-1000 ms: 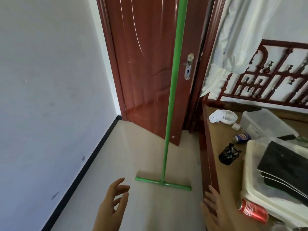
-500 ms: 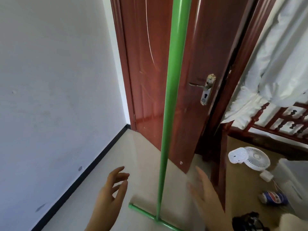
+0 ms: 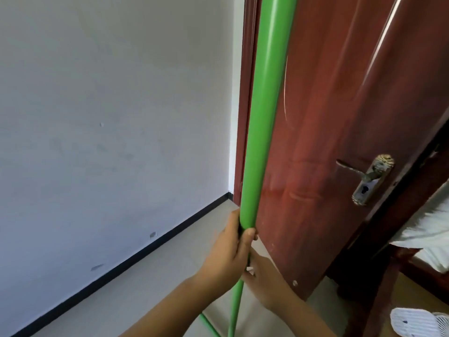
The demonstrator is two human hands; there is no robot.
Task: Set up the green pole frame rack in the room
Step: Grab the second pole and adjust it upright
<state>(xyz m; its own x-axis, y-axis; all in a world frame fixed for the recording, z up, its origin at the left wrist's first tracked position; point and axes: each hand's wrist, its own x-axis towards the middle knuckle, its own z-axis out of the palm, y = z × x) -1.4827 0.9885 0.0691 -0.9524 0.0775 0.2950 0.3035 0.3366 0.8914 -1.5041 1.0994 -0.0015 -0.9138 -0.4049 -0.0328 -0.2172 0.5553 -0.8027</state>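
Note:
The green pole (image 3: 261,122) of the rack stands upright close in front of me, running from the top edge down to the floor. A short piece of its green base bar (image 3: 209,324) shows at the bottom. My left hand (image 3: 227,251) is wrapped around the pole at its lower part, thumb on the right side. Just below and behind it, my right hand (image 3: 263,280) also clasps the pole; its fingers are mostly hidden by the left hand.
A red-brown door (image 3: 340,117) with a metal handle (image 3: 369,178) stands ajar right behind the pole. A white wall (image 3: 109,117) with black skirting runs along the left. A small white fan (image 3: 418,323) lies at the lower right beside dark wooden furniture (image 3: 379,288).
Both hands were open and apart from the pole before; now they have closed around it. The view has moved nearer to the pole and door.

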